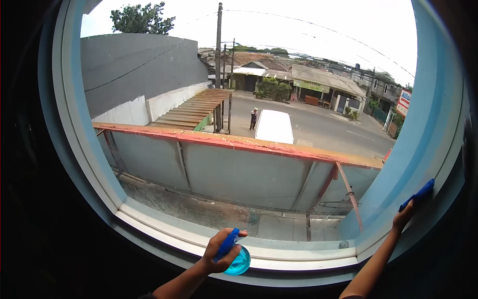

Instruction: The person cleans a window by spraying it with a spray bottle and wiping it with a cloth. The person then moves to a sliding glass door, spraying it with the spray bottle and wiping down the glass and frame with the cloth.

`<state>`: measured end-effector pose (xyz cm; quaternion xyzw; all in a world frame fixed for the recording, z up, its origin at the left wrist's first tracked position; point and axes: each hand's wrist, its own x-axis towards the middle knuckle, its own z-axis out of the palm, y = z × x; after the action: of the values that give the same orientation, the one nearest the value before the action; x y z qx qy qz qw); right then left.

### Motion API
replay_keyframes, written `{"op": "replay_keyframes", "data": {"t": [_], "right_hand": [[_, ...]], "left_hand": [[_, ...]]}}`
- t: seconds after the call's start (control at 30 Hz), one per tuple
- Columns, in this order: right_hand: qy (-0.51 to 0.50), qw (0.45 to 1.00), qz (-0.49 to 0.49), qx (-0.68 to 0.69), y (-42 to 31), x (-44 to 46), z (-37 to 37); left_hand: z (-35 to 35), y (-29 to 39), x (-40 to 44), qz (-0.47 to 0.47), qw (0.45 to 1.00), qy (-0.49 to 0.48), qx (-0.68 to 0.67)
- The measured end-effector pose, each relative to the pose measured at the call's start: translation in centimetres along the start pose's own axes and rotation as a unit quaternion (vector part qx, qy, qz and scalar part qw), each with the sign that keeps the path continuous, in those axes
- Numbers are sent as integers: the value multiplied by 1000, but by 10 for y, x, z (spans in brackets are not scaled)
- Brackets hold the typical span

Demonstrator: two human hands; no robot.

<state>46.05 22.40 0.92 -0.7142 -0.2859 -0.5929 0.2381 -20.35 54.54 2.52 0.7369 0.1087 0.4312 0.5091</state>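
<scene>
My left hand (pixel 219 252) is wrapped round the blue trigger head of a spray bottle (pixel 239 261), just above the window's lower ledge. Turquoise liquid shows in the bottle's clear body, partly hidden by the hand. At the lower right, my right hand (pixel 404 215) reaches up the side of the window frame (pixel 386 246). It grips a blue cloth (pixel 420 193), which lies against the frame's right side. The fingers of that hand are partly hidden by the cloth and the wrist.
Window glass (pixel 239 174) fills the middle. Outside stand a rusty-topped parapet (pixel 239 144), a grey wall (pixel 139 65), a utility pole (pixel 218 45), a white vehicle (pixel 275 126) and a person (pixel 254 118) on the street. A small round object (pixel 343 244) sits at the sill's right corner.
</scene>
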Motion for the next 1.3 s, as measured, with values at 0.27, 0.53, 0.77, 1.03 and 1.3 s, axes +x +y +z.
{"op": "replay_keyframes", "data": {"t": [0.27, 0.53, 0.77, 1.03, 1.3], "right_hand": [[101, 857, 320, 390, -320, 92, -100], [37, 944, -50, 325, -745, 64, -199], [-11, 849, -172, 499, -992, 48, -244], [-40, 634, -88, 768, -1160, 21, -275], [-156, 505, -42, 848, -1147, -11, -269]], "left_hand": [[-58, 2, -41, -62, 991, 95, 74], [-155, 3, -99, -9, 972, 216, 87], [-223, 8, -179, -80, 923, 362, 99], [-262, 21, -243, -122, 848, 505, 109], [-264, -5, -255, -87, 834, 526, 145]]}}
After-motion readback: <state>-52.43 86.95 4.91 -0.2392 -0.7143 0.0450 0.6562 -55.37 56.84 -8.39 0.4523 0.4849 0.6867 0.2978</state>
